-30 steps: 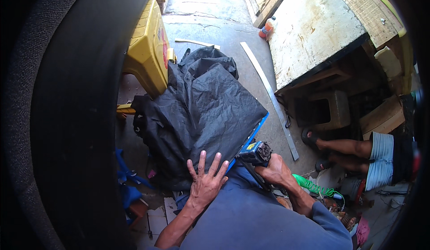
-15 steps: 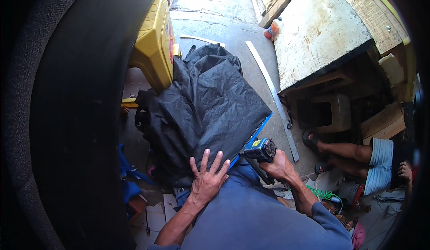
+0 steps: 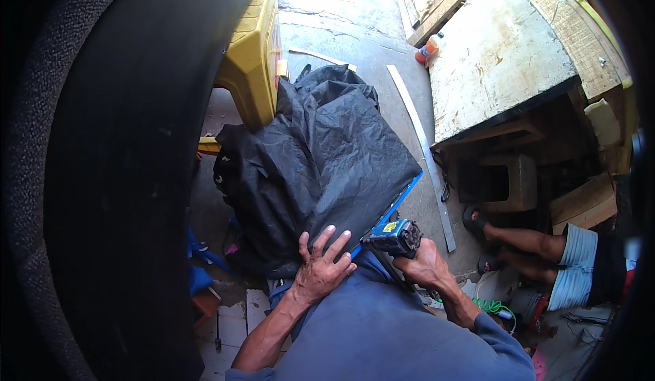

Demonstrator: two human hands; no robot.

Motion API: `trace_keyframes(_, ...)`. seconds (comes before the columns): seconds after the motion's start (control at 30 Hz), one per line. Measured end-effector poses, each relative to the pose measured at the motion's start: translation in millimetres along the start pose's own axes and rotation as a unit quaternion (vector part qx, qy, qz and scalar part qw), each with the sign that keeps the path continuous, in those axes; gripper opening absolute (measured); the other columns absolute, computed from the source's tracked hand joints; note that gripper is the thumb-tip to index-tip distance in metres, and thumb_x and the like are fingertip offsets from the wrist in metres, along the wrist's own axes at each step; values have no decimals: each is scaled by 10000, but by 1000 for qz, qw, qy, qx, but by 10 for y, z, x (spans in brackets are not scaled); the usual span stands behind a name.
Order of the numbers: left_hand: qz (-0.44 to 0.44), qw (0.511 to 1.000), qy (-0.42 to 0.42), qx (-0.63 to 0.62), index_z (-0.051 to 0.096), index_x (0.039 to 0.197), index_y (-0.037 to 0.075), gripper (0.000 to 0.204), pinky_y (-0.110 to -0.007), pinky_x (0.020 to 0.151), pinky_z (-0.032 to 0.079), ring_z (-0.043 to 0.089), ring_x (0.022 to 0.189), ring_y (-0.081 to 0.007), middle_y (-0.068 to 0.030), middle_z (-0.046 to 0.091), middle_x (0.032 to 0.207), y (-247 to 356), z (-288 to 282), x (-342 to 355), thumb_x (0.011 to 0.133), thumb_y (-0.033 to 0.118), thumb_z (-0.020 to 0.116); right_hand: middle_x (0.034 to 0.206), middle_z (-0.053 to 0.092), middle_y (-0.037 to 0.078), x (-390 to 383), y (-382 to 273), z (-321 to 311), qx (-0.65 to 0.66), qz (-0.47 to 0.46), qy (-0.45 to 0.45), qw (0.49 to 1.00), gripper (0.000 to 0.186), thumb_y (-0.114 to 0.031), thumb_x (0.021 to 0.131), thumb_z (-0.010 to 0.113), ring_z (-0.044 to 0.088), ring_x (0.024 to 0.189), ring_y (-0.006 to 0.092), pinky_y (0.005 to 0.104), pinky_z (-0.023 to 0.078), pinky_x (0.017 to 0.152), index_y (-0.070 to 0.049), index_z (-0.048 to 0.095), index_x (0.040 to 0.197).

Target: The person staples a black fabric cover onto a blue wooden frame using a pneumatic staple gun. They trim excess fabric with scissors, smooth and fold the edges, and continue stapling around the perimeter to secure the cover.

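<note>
Under the left hand (image 3: 321, 272) lies the near edge of a black plastic sheet (image 3: 334, 156); that hand rests palm down on it, fingers spread apart and gripping nothing. Just to its right, the right hand (image 3: 423, 265) is closed around the handle of a blue-and-black staple gun (image 3: 394, 236), whose body sits at a blue edge strip (image 3: 407, 195). This strip runs from between the hands away to the sheet's right corner, ahead of the right hand. Whether the gun's nose touches the strip cannot be told.

Beyond that corner, a band of bare concrete floor (image 3: 344, 22) gives some room, crossed by a long, flat metal strip (image 3: 423, 142) ahead and right of the right hand. Farther that way stands a worn, white-topped table (image 3: 498, 53), an orange-filled bottle (image 3: 428, 50) beside its left edge. Well ahead of the left hand, a yellow plastic stool (image 3: 254, 60) stands against the sheet's left side, and a tall dark panel (image 3: 129, 176) closes off the far left. To the right of the right hand, another person's legs (image 3: 532, 241) reach in, limiting room there; nearer, a green coiled hose (image 3: 492, 306) lies just past the right forearm.
</note>
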State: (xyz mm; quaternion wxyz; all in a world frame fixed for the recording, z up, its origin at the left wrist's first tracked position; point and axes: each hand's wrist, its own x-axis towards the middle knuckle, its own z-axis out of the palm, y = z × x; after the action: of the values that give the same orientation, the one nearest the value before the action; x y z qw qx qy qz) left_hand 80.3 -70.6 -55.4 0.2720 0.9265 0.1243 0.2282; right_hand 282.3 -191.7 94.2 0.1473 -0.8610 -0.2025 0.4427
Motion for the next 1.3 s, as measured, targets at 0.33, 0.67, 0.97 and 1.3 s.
trace_keyframes(0.33, -12, 1000, 6, -22, 657, 791, 141, 317, -591, 1241, 80, 373, 1469, -332, -107, 590, 1382, 11, 7, -24, 779, 365, 880, 781, 727, 197, -76, -38, 86, -3, -74, -13, 997, 305, -216, 847, 704, 736, 721, 274, 419, 550, 697, 9, 739, 1050)
trace_keyframes(0.67, -103, 993, 50, -40, 728, 827, 120, 342, -595, 1252, 112, 226, 1543, -415, -163, 499, 1502, -162, -638, -324, 757, 408, 899, 901, 744, 271, 779, 1884, 360, 23, 105, 308, 945, 388, -250, 813, 658, 749, 858, 419, 497, 559, 782, 34, 700, 1074)
trace_keyframes(0.97, -243, 967, 15, -72, 757, 885, 133, 321, -578, 1233, 220, 227, 1534, -497, -228, 395, 1603, -83, -1279, -1035, 645, 206, 957, 1259, 689, 278, 1389, 3428, 1460, -193, 200, -60, 959, 456, -243, 822, 699, 661, 1204, 427, 501, 537, 1024, -46, 722, 1232)
trace_keyframes(1.3, -318, 939, 91, 94, 662, 1225, 23, 527, -488, 1106, 391, 535, 1268, -426, -189, 594, 1285, -268, -1589, 527, 1024, 498, 554, 1489, 531, 200, 1252, 886, -622, 396, -146, 115, 899, 834, -508, 953, 721, 548, 1328, 296, 399, 446, 1092, -50, 408, 1575)
